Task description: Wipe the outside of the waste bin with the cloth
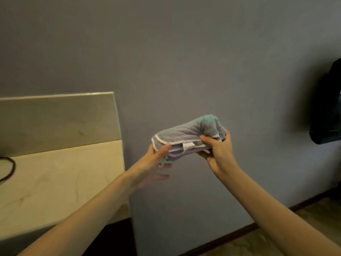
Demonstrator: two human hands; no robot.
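A folded grey cloth with white trim and a teal patch is held up in front of the grey wall. My left hand holds its left end, thumb on top and fingers underneath. My right hand grips its right end, thumb over the front edge and fingers curled behind. No waste bin is in view.
A pale marble counter with a raised back panel stands at the left, a dark cable lying on it. A dark object hangs at the right edge. Wooden floor shows at the lower right below a dark skirting.
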